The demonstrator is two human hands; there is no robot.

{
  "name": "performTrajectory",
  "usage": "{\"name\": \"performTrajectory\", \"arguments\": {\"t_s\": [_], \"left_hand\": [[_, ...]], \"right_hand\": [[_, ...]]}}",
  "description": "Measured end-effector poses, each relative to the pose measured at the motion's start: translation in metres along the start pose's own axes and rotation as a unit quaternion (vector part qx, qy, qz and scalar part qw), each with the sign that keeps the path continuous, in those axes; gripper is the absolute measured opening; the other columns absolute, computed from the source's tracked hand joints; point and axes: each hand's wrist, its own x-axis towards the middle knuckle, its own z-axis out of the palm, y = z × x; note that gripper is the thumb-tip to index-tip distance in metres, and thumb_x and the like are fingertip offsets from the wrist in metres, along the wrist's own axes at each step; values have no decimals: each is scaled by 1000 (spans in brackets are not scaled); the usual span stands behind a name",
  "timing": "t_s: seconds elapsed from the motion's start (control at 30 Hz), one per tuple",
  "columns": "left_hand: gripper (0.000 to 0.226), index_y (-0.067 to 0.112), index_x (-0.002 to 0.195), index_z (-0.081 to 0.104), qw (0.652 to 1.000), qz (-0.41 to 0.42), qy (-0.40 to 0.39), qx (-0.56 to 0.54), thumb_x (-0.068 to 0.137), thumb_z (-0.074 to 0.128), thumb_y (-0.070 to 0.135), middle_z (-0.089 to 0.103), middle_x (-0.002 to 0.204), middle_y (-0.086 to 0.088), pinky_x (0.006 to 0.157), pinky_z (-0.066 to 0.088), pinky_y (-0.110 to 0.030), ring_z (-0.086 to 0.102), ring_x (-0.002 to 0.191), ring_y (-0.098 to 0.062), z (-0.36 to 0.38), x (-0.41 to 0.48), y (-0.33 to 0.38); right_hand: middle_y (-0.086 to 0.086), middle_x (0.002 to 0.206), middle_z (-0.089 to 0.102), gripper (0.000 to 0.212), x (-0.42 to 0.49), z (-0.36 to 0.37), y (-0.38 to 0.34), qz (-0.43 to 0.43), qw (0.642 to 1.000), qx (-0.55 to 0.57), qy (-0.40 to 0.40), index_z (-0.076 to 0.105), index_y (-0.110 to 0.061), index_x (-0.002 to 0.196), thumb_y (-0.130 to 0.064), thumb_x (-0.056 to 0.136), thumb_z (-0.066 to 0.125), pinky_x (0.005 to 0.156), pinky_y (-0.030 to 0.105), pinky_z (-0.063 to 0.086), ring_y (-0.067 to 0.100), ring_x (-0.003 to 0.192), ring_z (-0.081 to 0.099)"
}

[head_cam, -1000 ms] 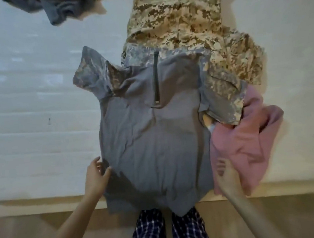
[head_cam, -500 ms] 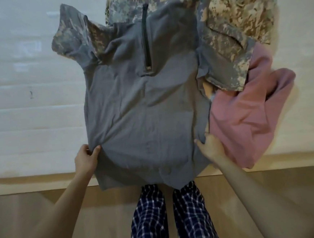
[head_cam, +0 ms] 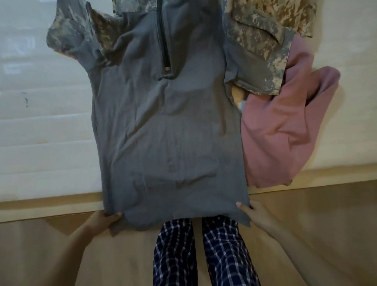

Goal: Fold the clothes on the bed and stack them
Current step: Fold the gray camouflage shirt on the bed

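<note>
The grey shirt [head_cam: 166, 131] lies front side up and spread flat on the bed [head_cam: 36, 136], collar away from the person and hem toward them. Its zipper [head_cam: 163, 32] runs down from the collar along the centre of the chest. Both short sleeves are camouflage-patterned: the left sleeve [head_cam: 73, 36] lies crumpled on the bare bed surface, and the right sleeve [head_cam: 259, 53] rests partly on the neighbouring garments. The hem hangs past the near edge of the bed, over the wooden bed frame [head_cam: 41, 210].

The left hand [head_cam: 101, 222] holds the left hem corner, with the thumb on top of the cloth and the fingers beneath it. The right hand [head_cam: 256, 216] holds the right hem corner in the same manner, its grip closed on the fabric. Both hands are at the level of the bed frame, just below the edge of the bed.

A pink garment [head_cam: 281, 131] lies bunched on the bed, touching the right side of the grey shirt and partly under the right sleeve. A tan camouflage garment [head_cam: 284, 2] lies at the far right, beyond the pink garment and partly under the collar area of the shirt.

The person's legs, in dark checked trousers [head_cam: 203, 259], stand against the bed frame between the two arms.
</note>
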Motion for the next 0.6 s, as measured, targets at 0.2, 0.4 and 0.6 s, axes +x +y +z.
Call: {"name": "performTrajectory", "arguments": {"t_s": [0.2,0.4,0.6], "left_hand": [[45,5,125,53,970,43,224,89,87,65,24,60,121,-20,88,47,-47,57,107,-41,1,-32,32],[58,7,139,41,920,262,263,129,88,64,22,46,139,-18,104,32,-50,41,128,-37,21,-60,163],[67,16,150,21,844,392,286,227,93,54,27,15,159,-6,118,7,-42,11,146,-24,41,-46,274]], "right_hand": [[11,120,57,24,-13,0,-7,-34,983,-143,107,51,-6,119,-9,95,51,84,23,45,19,106,55],[15,115,59,33,2,-63,-139,-223,911,-86,336,51,0,121,-5,89,58,90,36,44,28,106,56],[17,126,53,49,31,-135,-258,-338,798,-179,465,45,-1,130,-12,85,60,95,22,33,27,117,48]]}}
